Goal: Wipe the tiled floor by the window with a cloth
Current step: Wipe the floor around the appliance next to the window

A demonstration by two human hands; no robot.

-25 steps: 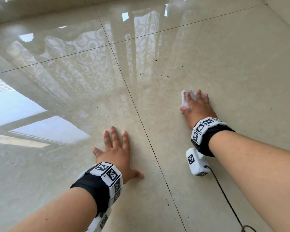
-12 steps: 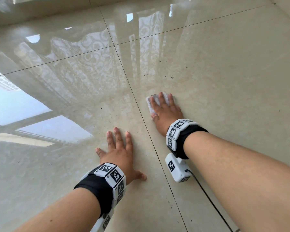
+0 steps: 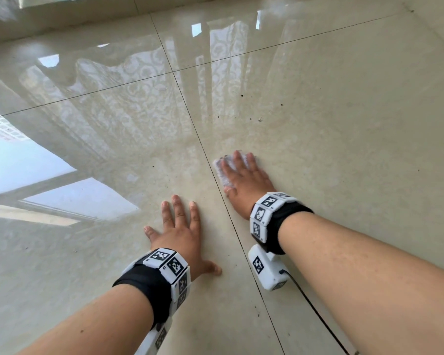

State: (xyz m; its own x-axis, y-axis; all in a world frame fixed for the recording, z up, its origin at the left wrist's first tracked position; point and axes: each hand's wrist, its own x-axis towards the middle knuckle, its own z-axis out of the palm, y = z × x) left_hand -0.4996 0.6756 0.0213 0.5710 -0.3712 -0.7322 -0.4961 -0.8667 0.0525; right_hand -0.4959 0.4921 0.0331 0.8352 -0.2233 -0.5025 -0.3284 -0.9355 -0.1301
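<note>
In the head view, the white cloth (image 3: 223,172) is seen pressed flat on the tiled floor (image 3: 344,129) under the right hand (image 3: 246,184), just to the right of the dark grout line (image 3: 203,147). The grip of this hand is wide: the fingers are stretched over the cloth and, as far as the blur allows, nothing is curled round it. The left hand (image 3: 180,233) is laid flat on the neighbouring tile, its grip wide too and holding nothing, probably for support. The wiping step is judged to be in hand. Dark specks (image 3: 260,120) are seen farther ahead, so the cloth should next be pushed forward under steady pressure.
</note>
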